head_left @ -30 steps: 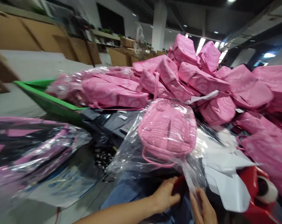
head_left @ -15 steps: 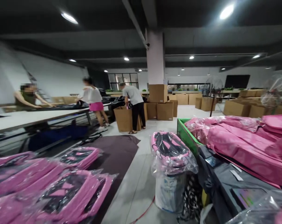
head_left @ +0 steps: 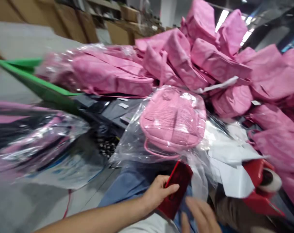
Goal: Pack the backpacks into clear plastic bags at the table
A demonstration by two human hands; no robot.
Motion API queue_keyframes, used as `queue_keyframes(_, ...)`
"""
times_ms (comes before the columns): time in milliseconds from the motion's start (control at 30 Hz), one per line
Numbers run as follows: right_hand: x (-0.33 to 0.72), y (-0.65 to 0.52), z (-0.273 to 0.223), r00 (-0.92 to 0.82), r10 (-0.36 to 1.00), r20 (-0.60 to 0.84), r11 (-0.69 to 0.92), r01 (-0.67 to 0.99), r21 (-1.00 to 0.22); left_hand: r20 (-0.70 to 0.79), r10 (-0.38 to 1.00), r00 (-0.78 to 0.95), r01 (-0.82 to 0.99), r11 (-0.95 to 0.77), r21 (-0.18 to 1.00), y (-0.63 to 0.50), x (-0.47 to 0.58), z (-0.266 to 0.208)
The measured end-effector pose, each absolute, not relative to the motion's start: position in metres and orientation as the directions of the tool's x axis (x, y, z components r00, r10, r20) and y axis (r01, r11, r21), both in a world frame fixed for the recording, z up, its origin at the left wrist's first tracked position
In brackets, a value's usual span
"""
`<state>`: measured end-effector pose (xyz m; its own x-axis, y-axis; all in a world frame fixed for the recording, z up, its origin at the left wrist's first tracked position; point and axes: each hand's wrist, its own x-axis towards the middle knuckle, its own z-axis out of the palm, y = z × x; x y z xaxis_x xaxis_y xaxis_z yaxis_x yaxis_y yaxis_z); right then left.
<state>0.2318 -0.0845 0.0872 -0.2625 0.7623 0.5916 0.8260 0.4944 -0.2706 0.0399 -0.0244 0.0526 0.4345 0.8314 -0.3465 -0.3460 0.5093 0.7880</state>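
A dark red flat phone-like object point(head_left: 176, 189) sits low in the middle of the view, tilted on its long edge, with the left hand point(head_left: 158, 194) clamped on it: the thumb lies across its face and the fingers wrap behind its left edge. The right hand point(head_left: 200, 216) is just beside it at the bottom edge, blurred, fingers spread and loose, holding nothing; whether a fingertip touches the red object cannot be told. Both hands are close together over blue fabric point(head_left: 130, 187) that lies below them. Just above the red object hangs the open mouth of a clear plastic bag point(head_left: 132, 142), and inside that bag lies a small pink quilted backpack point(head_left: 172, 119) with its carry loop pointing toward the hands. To the right of the bag are white paper sheets point(head_left: 231, 174), and beside them a red tape dispenser point(head_left: 261, 184) with a roll in it. Behind the bagged backpack a dark grey tabletop point(head_left: 108, 111) shows, with small white labels on it. Beyond that rises a big heap of pink backpacks point(head_left: 210, 61), some on the left wrapped in plastic. A green bin edge point(head_left: 40, 89) runs in from the left, and nearer on the left lies a blurred pink-and-black backpack in plastic point(head_left: 35, 139). Brown cardboard boxes point(head_left: 64, 16) line the far side
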Motion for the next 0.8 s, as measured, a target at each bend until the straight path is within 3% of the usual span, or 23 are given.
queue_keyframes(67, 0.205, -0.086, 0.083, -0.239, 0.825, 0.512, 0.428, 0.856, -0.291, -0.329, 0.836, 0.438, -0.306, 0.483, 0.820, -0.025, 0.039, 0.059)
queue_keyframes(167, 0.182, -0.080, 0.073, -0.057, 0.920, 0.387, 0.228, 0.881, -0.414, -0.342, 0.849, 0.403, -0.193, 0.445, 0.875, -0.029, 0.035, 0.063)
queue_keyframes(333, 0.175, -0.075, 0.067, 0.083, 0.990, 0.111, 0.007, 0.769, -0.640, -0.325, 0.901, 0.287, -0.028, 0.347, 0.937, -0.031, 0.026, 0.046)
queue_keyframes(400, 0.182, -0.074, 0.071, 0.098, 0.995, -0.016, -0.077, 0.659, -0.748, -0.287, 0.892, 0.348, -0.040, 0.320, 0.946, -0.029, 0.028, 0.043)
queue_keyframes(500, 0.203, -0.071, 0.080, 0.005, 0.959, -0.282, -0.265, 0.359, -0.895, -0.231, 0.857, 0.462, -0.087, 0.303, 0.949, -0.023, 0.038, 0.046)
queue_keyframes(600, 0.226, -0.069, 0.086, 0.049, 0.896, -0.441, -0.444, 0.126, -0.887, -0.194, 0.833, 0.518, -0.059, 0.262, 0.963, -0.018, 0.043, 0.050)
queue_keyframes(667, 0.234, -0.069, 0.084, 0.067, 0.894, -0.442, -0.447, 0.138, -0.884, -0.130, 0.840, 0.526, 0.060, 0.116, 0.991, -0.015, 0.039, 0.050)
queue_keyframes(733, 0.232, -0.073, 0.077, 0.039, 0.927, -0.373, -0.369, 0.264, -0.891, 0.074, 0.875, 0.478, 0.237, -0.210, 0.949, -0.008, 0.032, 0.051)
queue_keyframes(800, 0.223, -0.081, 0.066, 0.056, 0.978, -0.203, -0.206, 0.458, -0.865, 0.435, 0.767, 0.472, 0.375, -0.621, 0.689, 0.003, 0.023, 0.056)
